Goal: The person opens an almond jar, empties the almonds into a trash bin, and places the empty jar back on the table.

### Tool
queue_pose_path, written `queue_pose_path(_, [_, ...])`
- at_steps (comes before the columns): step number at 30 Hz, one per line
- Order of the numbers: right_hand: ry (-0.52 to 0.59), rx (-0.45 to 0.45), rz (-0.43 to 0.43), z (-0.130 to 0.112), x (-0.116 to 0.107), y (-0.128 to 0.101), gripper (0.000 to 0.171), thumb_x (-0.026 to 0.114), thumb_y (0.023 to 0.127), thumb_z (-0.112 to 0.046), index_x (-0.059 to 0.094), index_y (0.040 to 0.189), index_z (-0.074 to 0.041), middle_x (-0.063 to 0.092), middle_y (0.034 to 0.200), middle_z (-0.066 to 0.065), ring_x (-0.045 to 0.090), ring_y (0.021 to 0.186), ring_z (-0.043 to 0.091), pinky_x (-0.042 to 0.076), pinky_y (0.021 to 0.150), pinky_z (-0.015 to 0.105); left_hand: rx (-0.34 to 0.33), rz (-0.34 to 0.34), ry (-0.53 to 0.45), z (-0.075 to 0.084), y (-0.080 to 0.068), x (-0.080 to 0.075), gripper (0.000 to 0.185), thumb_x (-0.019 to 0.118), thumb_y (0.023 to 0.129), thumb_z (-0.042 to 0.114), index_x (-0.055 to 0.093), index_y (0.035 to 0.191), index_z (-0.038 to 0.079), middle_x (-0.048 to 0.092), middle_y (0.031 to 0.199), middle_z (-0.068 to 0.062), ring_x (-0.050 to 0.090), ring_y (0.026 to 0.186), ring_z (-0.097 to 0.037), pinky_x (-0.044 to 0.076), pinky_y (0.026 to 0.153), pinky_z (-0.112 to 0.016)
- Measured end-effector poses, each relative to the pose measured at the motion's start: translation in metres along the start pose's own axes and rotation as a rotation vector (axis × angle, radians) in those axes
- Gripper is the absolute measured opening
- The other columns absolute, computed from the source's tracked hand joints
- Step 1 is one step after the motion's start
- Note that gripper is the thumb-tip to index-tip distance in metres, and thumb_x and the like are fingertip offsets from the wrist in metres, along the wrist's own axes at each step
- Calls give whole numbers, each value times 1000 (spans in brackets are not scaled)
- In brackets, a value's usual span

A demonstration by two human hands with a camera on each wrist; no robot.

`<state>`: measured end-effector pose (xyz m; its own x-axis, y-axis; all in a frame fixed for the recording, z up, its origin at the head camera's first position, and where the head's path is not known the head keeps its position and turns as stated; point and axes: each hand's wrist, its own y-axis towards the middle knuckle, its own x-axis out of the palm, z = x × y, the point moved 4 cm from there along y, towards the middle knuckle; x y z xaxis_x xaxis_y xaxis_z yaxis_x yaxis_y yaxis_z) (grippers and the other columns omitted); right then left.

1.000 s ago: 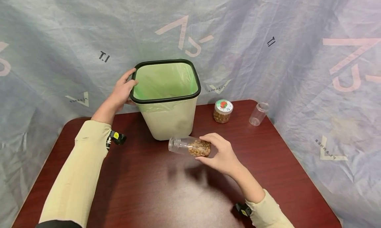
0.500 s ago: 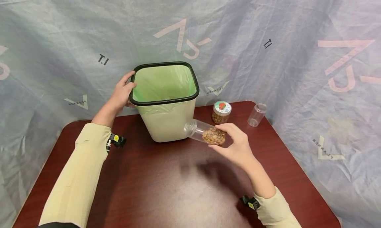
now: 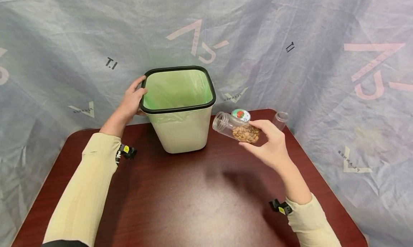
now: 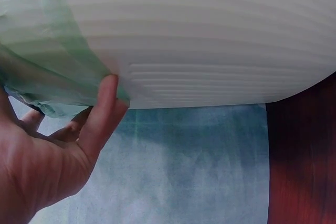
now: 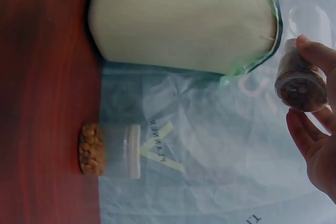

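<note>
A cream waste bin with a black rim and green liner stands at the back of the dark red table. My left hand grips its left rim; in the left wrist view the fingers lie against the bin wall and liner. My right hand holds an open clear jar of nuts tilted on its side in the air, mouth toward the bin, to the right of it. The right wrist view shows the jar's bottom between my fingers, beside the bin.
A lidded jar of nuts stands behind the held jar, also seen as the lidded jar in the right wrist view. An empty clear jar stands at the table's back right. A printed blue-grey sheet hangs behind and around the table.
My right hand has lifted the open jar of nuts up and to the right, from in front of the bin to its right side. The left hand has stayed on the rim.
</note>
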<state>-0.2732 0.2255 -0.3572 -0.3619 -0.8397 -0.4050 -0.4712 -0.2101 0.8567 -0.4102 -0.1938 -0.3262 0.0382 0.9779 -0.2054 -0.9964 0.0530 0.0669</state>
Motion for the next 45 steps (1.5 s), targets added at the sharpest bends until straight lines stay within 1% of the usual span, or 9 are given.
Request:
queue_pose_path(3, [-9,-1,8,3,-6,6,64,93,50,-4,67,107,5,67,101,15,60,94,26,42,86,20,0,-3,6,1,0,2,57,41,102,31,22,155,35,53,115,-15,63,63,-12,55,52,-43])
queue_pose_path(6, [-30,6,-1,6,-11,13,63,93,53,-6,68,110,2,67,105,11,60,97,23,42,87,20,1,-5,16,0,0,3,57,40,102,32,21,156,35,52,115,-15,63,63,-12,55,52,-42])
queue_pose_path(10, [-57,-2,-6,10,-17,22,61,93,56,-11,69,112,-1,68,106,7,61,98,21,43,86,23,3,2,16,0,-1,2,57,40,102,32,22,155,35,54,110,-13,63,63,-12,55,51,-43])
queue_pose_path(15, [-77,-25,-6,13,-23,35,60,93,58,-15,69,111,0,68,104,7,61,96,21,44,83,25,12,-6,8,1,-1,3,56,41,102,31,22,156,34,59,99,-8,64,61,-13,56,52,-43])
queue_pose_path(20, [-90,-47,-8,14,-27,51,58,92,59,-11,69,111,1,68,104,9,61,96,22,43,83,22,13,-6,-1,2,-2,3,57,41,102,29,22,156,32,61,90,-4,63,59,-13,55,51,-42])
queue_pose_path(24, [-98,-67,-16,16,-27,64,59,92,58,-7,69,112,0,67,105,9,61,96,22,44,81,20,13,-4,-9,1,-2,3,57,41,102,28,22,156,32,61,89,-4,63,59,-13,55,51,-42])
queue_pose_path(31, [-117,-119,-56,18,-24,90,59,91,62,-10,67,114,1,66,108,9,60,96,20,45,80,23,10,3,-7,1,-2,2,57,41,102,28,22,156,32,60,89,-3,63,58,-13,55,49,-42])
queue_pose_path(38, [-127,-155,-71,19,-18,115,59,91,63,-10,67,116,0,66,109,10,59,95,20,44,78,24,11,15,7,0,-1,4,56,41,101,31,24,155,35,57,99,-7,62,60,-12,55,49,-42])
queue_pose_path(45, [-125,-86,-78,23,-12,129,60,93,61,-10,69,115,-4,66,109,8,60,96,22,45,78,26,9,5,4,-1,1,8,56,41,102,32,23,155,36,53,109,-15,60,59,-12,54,48,-41])
